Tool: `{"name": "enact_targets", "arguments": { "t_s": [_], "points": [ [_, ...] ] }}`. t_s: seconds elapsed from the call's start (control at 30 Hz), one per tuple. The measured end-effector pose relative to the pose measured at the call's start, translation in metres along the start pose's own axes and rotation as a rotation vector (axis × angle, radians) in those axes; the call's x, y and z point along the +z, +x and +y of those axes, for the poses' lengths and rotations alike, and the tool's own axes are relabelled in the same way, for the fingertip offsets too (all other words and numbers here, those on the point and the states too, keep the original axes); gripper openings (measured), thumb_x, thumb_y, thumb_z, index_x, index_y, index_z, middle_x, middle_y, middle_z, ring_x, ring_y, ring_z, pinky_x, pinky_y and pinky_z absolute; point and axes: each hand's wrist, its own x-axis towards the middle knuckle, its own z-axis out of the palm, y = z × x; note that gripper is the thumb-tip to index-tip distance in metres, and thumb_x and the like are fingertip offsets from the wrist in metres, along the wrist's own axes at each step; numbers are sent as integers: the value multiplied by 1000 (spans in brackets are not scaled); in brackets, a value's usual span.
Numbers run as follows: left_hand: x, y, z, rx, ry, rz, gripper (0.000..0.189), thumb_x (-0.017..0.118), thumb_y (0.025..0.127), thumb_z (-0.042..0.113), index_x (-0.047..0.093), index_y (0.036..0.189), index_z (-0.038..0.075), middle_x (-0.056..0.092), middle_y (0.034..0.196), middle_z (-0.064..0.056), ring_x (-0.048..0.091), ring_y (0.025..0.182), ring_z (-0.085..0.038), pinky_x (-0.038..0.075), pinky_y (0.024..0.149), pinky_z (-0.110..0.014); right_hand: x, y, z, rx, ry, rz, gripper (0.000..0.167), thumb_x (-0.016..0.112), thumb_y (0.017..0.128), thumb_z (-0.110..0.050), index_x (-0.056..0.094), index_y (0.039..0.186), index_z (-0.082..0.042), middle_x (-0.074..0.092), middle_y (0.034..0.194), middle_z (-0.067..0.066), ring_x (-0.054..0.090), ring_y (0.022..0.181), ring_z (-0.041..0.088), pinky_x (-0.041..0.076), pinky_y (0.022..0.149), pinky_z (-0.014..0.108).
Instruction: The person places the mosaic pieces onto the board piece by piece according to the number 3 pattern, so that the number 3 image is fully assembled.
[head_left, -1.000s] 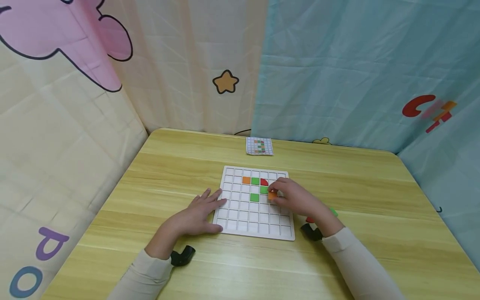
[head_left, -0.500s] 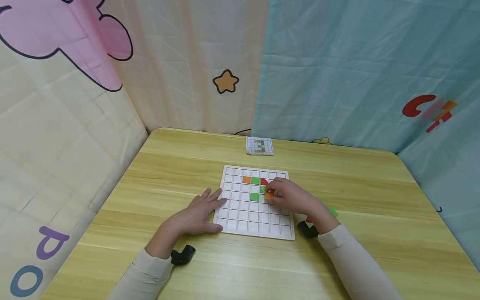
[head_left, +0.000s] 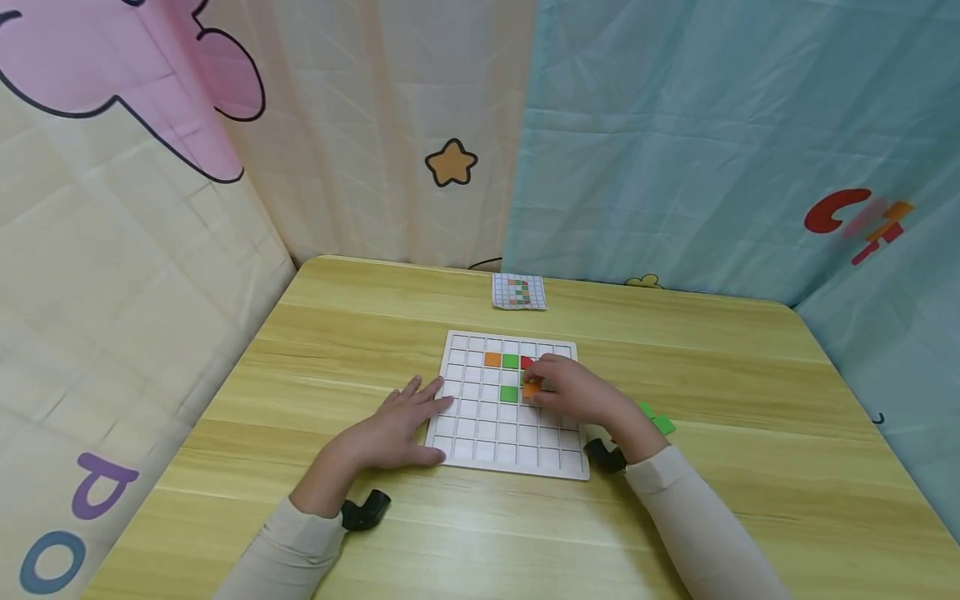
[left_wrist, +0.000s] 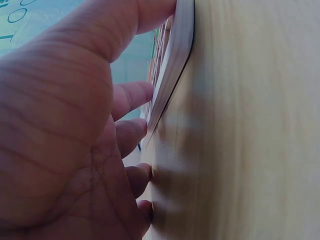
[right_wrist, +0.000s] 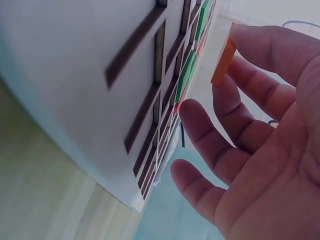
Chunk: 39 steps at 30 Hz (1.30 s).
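My right hand [head_left: 573, 390] pinches an orange square tile [right_wrist: 225, 60] between thumb and fingers, over the right part of the white grid board [head_left: 487, 435]. In the right wrist view the tile stands tilted, apart from the board's surface. Set in the grid are an orange tile [head_left: 492, 360], a green tile [head_left: 511, 362], a red rounded tile [head_left: 527, 363] and a lower green tile [head_left: 509, 394]. Another green tile is mostly hidden behind my right fingers. With fingers spread, my left hand [head_left: 393, 429] rests at the board's left edge, fingertips touching its rim in the left wrist view.
Loose green tiles [head_left: 663, 425] lie on the wooden table [head_left: 465, 542] beside my right wrist. A small card [head_left: 519, 292] printted with a coloured grid pattern lies at the table's back edge. Printed curtains [head_left: 675, 150] hang behind the table.
My right hand has moved a little to the left over the board with the orange tile, covering more of the green tile. The left hand has stayed in place.
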Motion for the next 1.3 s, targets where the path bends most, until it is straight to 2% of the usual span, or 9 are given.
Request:
{"name": "enact_targets", "arguments": {
  "t_s": [0.37, 0.67, 1.03, 1.3],
  "points": [
    [1, 0, -2, -5, 2, -5, 80, 76, 84, 39, 42, 153, 15, 17, 165, -4, 2, 151, -34, 6, 119, -54, -2, 0, -7, 23, 41, -5, 19, 69, 93, -15, 70, 111, -8, 61, 104, -1, 55, 98, 22, 48, 88, 39],
    [1, 1, -2, 15, -6, 4, 80, 77, 84, 37, 43, 151, 10, 20, 164, -9, 4, 150, -38, 7, 118, -57, -3, 2, -11, 21, 36, -10, 16, 70, 93, -16, 68, 108, -11, 58, 98, -3, 53, 93, 20, 47, 83, 35],
    [1, 0, -2, -3, 0, 0, 80, 76, 84, 39, 42, 152, 14, 17, 165, -5, 2, 151, -34, 7, 119, -54, 0, 4, -9, 46, 24, -34, 15, 70, 92, -14, 68, 107, -10, 59, 96, -3, 52, 88, 17, 47, 80, 33],
    [1, 0, -1, 2, 1, -1, 80, 76, 84, 38, 42, 152, 13, 17, 165, -6, 2, 151, -35, 7, 118, -56, 3, 6, -5, 47, 0, -46, 16, 70, 92, -12, 69, 108, -10, 59, 97, -3, 51, 91, 17, 47, 84, 36]
  ]
}}
